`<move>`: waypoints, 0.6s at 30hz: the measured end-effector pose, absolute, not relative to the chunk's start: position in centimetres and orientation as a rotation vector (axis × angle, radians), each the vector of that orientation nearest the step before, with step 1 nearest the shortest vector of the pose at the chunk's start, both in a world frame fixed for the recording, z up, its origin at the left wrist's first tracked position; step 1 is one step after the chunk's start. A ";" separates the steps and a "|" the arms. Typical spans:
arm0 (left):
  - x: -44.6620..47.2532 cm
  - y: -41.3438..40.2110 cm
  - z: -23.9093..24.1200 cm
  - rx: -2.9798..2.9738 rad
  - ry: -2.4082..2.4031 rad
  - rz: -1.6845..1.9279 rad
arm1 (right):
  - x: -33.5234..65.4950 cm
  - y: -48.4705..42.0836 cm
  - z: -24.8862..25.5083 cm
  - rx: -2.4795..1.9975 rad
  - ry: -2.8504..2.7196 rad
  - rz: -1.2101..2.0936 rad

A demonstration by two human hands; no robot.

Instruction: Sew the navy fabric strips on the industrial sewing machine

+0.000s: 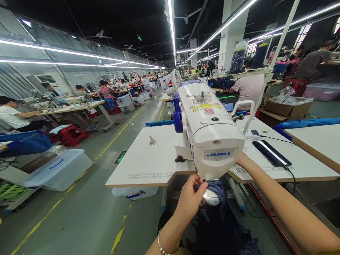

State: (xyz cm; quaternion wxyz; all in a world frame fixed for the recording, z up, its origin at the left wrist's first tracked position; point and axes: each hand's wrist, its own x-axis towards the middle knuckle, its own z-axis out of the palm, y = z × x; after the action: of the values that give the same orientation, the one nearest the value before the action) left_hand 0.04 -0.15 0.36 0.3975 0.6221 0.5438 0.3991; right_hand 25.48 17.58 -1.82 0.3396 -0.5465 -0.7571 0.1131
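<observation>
A white sewing machine [212, 124] with a JUKI label fills the middle of the view. Below its head, dark blue fabric [221, 193] drapes over the narrow, shiny end of the machine's arm [211, 198]. My left hand [192, 193] is closed, thumb and fingers pinching the edge of this fabric just left of the needle area. My right forearm reaches in from the right, and my right hand [242, 161] goes behind the machine head. Its fingers are hidden there. More dark cloth [223, 230] hangs down over my lap.
On the white table [143, 156], a phone [272, 153] with a cable lies at right. A small grey peg [152, 141] stands at left. Thread cones [239, 58] sit on a stand above. Plastic bins [60, 170] line the aisle; other people work at machines around.
</observation>
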 end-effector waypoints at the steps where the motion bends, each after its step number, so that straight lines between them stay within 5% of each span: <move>1: 0.1 -0.2 0.3 1.576 1.376 1.011 | 25.7 17.3 -1.6 -1.431 -1.945 0.322; 7: 0.4 -0.4 0.4 1.549 1.403 1.043 | 25.3 12.5 0.7 -1.396 -1.780 0.518; 13: 0.7 -0.4 0.2 1.522 1.393 1.094 | 21.9 3.9 1.0 -1.088 -1.594 1.220; 18: 0.9 -0.4 0.5 1.518 1.401 1.107 | 19.9 1.7 0.6 -1.064 -1.554 1.228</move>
State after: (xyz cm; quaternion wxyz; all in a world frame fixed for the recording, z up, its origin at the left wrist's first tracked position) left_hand 0.85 -0.38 0.54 0.3884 0.5967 0.5509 0.4354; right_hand 19.92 1.69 0.61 0.4321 -0.4268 -0.6234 0.4925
